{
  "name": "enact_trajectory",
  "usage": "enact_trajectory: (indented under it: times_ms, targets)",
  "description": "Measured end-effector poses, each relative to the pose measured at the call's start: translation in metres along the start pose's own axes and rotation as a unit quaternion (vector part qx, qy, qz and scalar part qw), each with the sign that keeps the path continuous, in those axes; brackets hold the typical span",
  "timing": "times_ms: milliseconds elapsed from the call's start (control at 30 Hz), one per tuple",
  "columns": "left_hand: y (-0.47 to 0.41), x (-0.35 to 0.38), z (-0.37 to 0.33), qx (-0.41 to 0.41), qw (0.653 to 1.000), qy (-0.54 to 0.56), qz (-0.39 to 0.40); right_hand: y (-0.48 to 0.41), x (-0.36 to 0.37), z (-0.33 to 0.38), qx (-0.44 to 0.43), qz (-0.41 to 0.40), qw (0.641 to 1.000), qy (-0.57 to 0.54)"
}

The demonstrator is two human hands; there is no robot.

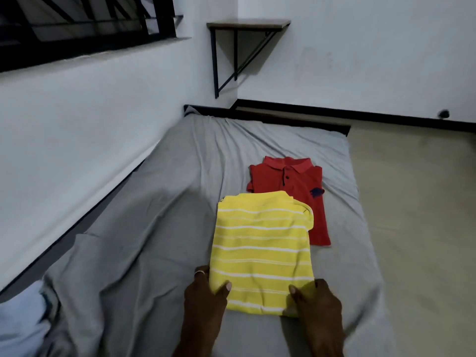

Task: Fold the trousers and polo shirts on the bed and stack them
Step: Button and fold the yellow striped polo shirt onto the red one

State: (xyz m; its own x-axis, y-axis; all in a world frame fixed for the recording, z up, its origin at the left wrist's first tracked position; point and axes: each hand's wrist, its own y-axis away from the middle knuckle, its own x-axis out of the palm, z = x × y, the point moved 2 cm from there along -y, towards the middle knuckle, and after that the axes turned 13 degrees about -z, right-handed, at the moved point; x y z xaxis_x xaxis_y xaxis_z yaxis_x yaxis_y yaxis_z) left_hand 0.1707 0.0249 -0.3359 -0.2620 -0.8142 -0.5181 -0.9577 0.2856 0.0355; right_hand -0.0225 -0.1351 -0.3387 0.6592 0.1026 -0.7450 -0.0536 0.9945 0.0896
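Observation:
A folded yellow polo shirt with white stripes (pixel 261 253) is in both my hands over the grey bed sheet (pixel 159 228). My left hand (pixel 203 289) grips its near left edge, thumb on top and fingers underneath. My right hand (pixel 318 302) grips the near right corner the same way. The yellow shirt's far end overlaps the near left part of a folded red polo shirt (pixel 296 191), which lies flat with its collar pointing away. No trousers are clearly in view.
The bed runs along a white wall (pixel 77 130) on the left; bare floor (pixel 417 202) lies to the right. A small wall-mounted shelf (pixel 248 24) hangs at the far corner. A pale blue cloth (pixel 20 323) sits at the near left edge.

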Motion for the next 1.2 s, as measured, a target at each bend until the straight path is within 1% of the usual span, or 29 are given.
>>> enact_trajectory:
  times_ms: [100, 200, 267, 333, 400, 467, 533, 600, 633, 700, 733, 767, 800, 833, 867, 900, 933, 967, 1000, 1033, 1067, 1100, 1133, 1167, 1200]
  targets:
    - [0.001, -0.017, 0.000, -0.018, 0.999, 0.032, 0.026, 0.002, -0.009, -0.004, -0.005, 0.006, 0.999, -0.053]
    - [0.019, -0.048, 0.002, 0.016, 0.999, 0.045, 0.025, 0.021, -0.033, -0.014, -0.016, 0.022, 0.996, -0.088]
    - [0.042, -0.072, 0.008, 0.018, 0.998, 0.054, 0.039, 0.045, -0.049, -0.027, -0.009, 0.044, 0.996, -0.077]
    - [0.070, -0.095, 0.023, 0.012, 0.994, 0.085, 0.064, 0.075, -0.060, -0.051, 0.021, 0.058, 0.997, -0.053]
    - [0.105, -0.117, 0.039, -0.004, 0.990, 0.112, 0.085, 0.115, -0.071, -0.076, 0.029, 0.056, 0.997, -0.038]
    - [0.127, -0.124, 0.050, -0.034, 0.984, 0.129, 0.116, 0.136, -0.073, -0.093, 0.005, 0.049, 0.998, -0.027]
    - [0.137, -0.126, 0.054, -0.049, 0.979, 0.159, 0.121, 0.148, -0.075, -0.094, 0.021, 0.023, 0.999, -0.025]
    - [0.144, -0.131, 0.050, -0.046, 0.971, 0.195, 0.128, 0.158, -0.077, -0.085, 0.016, -0.034, 0.999, 0.006]
    - [0.145, -0.130, 0.048, -0.047, 0.968, 0.207, 0.130, 0.164, -0.076, -0.071, 0.023, -0.004, 0.999, -0.028]
    - [0.148, -0.129, 0.036, -0.030, 0.966, 0.227, 0.122, 0.171, -0.063, -0.045, -0.091, 0.061, 0.992, -0.067]
    - [0.150, -0.127, 0.031, -0.013, 0.966, 0.231, 0.117, 0.176, -0.057, -0.030, -0.142, 0.063, 0.986, -0.058]
    - [0.152, -0.123, 0.029, 0.003, 0.967, 0.228, 0.114, 0.176, -0.055, -0.010, -0.189, 0.041, 0.979, -0.063]
    - [0.156, -0.121, 0.025, 0.012, 0.968, 0.229, 0.104, 0.180, -0.054, 0.012, -0.173, 0.045, 0.981, -0.071]
    - [0.160, -0.116, 0.022, 0.017, 0.968, 0.231, 0.101, 0.182, -0.047, 0.028, -0.158, 0.071, 0.984, -0.030]
    - [0.167, -0.112, 0.016, 0.026, 0.966, 0.240, 0.094, 0.181, -0.039, 0.045, -0.167, 0.075, 0.983, 0.026]
    - [0.174, -0.107, 0.011, 0.028, 0.964, 0.250, 0.089, 0.180, -0.034, 0.062, -0.174, 0.063, 0.980, 0.074]
    - [0.181, -0.103, 0.002, 0.006, 0.957, 0.281, 0.077, 0.181, -0.032, 0.076, -0.192, 0.048, 0.972, 0.125]
    - [0.184, -0.098, -0.004, -0.035, 0.943, 0.323, 0.075, 0.179, -0.026, 0.087, -0.212, 0.038, 0.959, 0.187]
    - [0.187, -0.101, -0.004, -0.045, 0.917, 0.385, 0.089, 0.176, -0.019, 0.095, -0.226, 0.044, 0.945, 0.233]
    - [0.189, -0.100, -0.002, -0.064, 0.888, 0.445, 0.097, 0.170, -0.009, 0.102, -0.240, 0.058, 0.934, 0.260]
    - [0.191, -0.106, -0.009, -0.078, 0.878, 0.463, 0.092, 0.168, -0.003, 0.106, -0.240, 0.075, 0.931, 0.263]
    - [0.188, -0.109, -0.007, -0.085, 0.875, 0.466, 0.101, 0.166, 0.002, 0.108, -0.246, 0.094, 0.934, 0.242]
    - [0.186, -0.110, -0.007, -0.086, 0.866, 0.473, 0.138, 0.162, 0.004, 0.109, -0.268, 0.082, 0.931, 0.232]
    - [0.185, -0.114, -0.006, -0.052, 0.869, 0.457, 0.183, 0.155, 0.007, 0.108, -0.278, 0.123, 0.922, 0.239]
    - [0.183, -0.119, -0.003, -0.017, 0.885, 0.412, 0.216, 0.144, 0.013, 0.099, -0.266, 0.172, 0.914, 0.252]
